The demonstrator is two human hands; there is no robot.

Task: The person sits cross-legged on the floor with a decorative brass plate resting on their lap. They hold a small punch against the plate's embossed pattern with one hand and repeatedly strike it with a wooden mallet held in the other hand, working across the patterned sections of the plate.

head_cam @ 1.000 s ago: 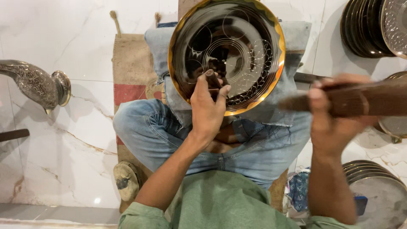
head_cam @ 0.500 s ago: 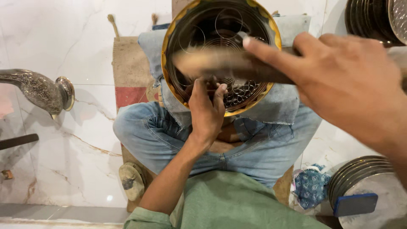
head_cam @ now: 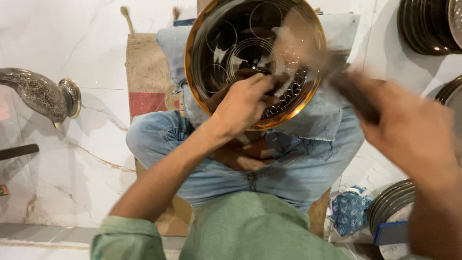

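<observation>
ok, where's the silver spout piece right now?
Head view, far left: the silver spout piece lies on the marble floor, left of the burlap mat.

Round brass-rimmed dark engraved plate [head_cam: 240, 43] on denim-clad lap, left hand [head_cam: 243, 103] pinching small tool against it, right hand [head_cam: 409, 135] gripping blurred dark wooden mallet [head_cam: 353, 94], white marble floor [head_cam: 72, 38]

The right hand [head_cam: 409, 135] and the dark wooden tool [head_cam: 353, 94] it swings are pure motion blur, so the grip is unreadable. The left hand [head_cam: 245, 103] covers whatever it pinches against the plate [head_cam: 216, 48]. The stacked plates [head_cam: 423, 29] are cut off at the top right.
</observation>
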